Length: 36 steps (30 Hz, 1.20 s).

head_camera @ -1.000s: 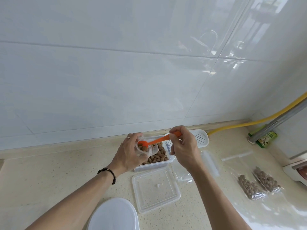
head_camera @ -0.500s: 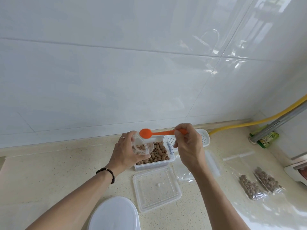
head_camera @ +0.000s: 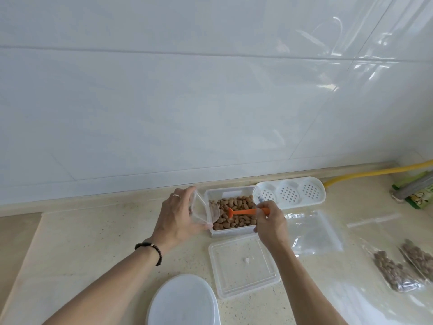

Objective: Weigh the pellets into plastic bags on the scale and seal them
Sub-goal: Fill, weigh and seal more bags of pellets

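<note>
My left hand (head_camera: 178, 216) holds a clear plastic bag (head_camera: 202, 211) open, with a few brown pellets in its bottom, just left of the clear pellet container (head_camera: 229, 192). My right hand (head_camera: 269, 222) grips the handle of an orange scoop (head_camera: 243, 211), whose bowl lies down among the brown pellets (head_camera: 236, 208) in the container. Two filled bags of pellets (head_camera: 398, 266) lie flat at the right. An empty clear bag (head_camera: 314, 233) lies right of my right hand.
The container's clear lid (head_camera: 243, 266) rests in front of it. A white oval lid (head_camera: 185, 301) sits near the bottom edge. A white perforated tray (head_camera: 293, 193) stands by the wall, with a yellow hose (head_camera: 375, 173) and a green packet (head_camera: 419, 195) at far right.
My right hand has lowered the orange scoop from above the bag's mouth into the pellets in the container. My left hand keeps the bag open at the left.
</note>
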Each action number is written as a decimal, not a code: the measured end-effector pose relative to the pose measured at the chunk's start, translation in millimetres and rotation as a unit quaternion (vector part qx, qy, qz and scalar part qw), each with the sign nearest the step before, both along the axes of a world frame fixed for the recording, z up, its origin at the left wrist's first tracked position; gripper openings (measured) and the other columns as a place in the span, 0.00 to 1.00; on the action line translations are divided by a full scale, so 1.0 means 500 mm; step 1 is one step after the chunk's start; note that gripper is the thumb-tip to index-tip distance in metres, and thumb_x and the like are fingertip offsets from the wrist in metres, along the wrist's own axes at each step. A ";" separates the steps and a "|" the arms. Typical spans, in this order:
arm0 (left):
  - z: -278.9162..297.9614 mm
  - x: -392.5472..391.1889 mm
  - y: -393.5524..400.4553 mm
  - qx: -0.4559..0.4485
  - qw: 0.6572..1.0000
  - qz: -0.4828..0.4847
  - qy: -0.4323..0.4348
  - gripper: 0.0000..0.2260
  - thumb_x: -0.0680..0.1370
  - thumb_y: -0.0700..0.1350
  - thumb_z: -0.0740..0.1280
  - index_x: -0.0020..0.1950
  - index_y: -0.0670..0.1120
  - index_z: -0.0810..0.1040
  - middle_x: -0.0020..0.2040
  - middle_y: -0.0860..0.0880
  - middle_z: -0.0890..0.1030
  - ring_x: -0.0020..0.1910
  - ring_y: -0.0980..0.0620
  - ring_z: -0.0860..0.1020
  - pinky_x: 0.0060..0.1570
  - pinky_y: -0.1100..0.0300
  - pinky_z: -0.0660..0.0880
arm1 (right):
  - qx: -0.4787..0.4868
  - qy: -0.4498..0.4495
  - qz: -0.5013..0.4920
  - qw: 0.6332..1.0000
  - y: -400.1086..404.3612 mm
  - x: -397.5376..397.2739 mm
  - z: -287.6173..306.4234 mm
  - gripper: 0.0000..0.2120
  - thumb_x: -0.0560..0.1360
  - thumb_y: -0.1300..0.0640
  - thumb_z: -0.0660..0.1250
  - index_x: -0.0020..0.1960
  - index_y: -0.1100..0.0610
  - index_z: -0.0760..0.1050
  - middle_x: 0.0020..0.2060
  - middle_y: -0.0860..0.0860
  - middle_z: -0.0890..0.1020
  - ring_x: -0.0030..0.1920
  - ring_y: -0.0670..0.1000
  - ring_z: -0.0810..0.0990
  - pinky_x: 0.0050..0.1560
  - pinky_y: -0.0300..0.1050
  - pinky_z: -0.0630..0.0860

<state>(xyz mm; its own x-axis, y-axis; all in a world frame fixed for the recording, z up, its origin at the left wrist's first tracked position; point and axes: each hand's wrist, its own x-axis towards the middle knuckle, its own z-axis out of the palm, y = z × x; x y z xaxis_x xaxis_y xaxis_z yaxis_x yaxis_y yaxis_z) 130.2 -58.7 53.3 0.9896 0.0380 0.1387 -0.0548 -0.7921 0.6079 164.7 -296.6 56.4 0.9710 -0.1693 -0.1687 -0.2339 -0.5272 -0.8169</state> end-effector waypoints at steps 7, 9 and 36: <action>-0.006 0.007 0.000 0.035 0.999 -0.002 -0.003 0.46 0.60 0.63 0.78 0.72 0.48 0.65 0.57 0.50 0.72 0.56 0.50 0.71 0.59 0.53 0.69 | 0.128 0.043 -0.129 0.982 -0.008 0.007 -0.002 0.05 0.80 0.62 0.61 0.52 0.57 0.75 0.41 0.57 0.81 0.27 0.51 0.77 0.28 0.42 0.74; -0.007 0.011 -0.005 0.043 0.999 0.000 0.001 0.46 0.61 0.63 0.78 0.72 0.48 0.64 0.57 0.49 0.73 0.56 0.49 0.71 0.59 0.53 0.69 | 0.145 0.044 -0.154 0.976 -0.022 0.007 0.008 0.05 0.80 0.63 0.61 0.52 0.57 0.74 0.42 0.56 0.82 0.26 0.51 0.76 0.27 0.42 0.73; 0.012 0.053 -0.100 -0.107 0.993 0.024 0.052 0.44 0.62 0.59 0.79 0.72 0.50 0.64 0.57 0.52 0.69 0.59 0.51 0.69 0.61 0.48 0.70 | -0.002 -0.250 0.088 0.964 -0.029 -0.029 0.214 0.09 0.79 0.64 0.63 0.46 0.50 0.74 0.33 0.52 0.79 0.29 0.60 0.76 0.31 0.57 0.74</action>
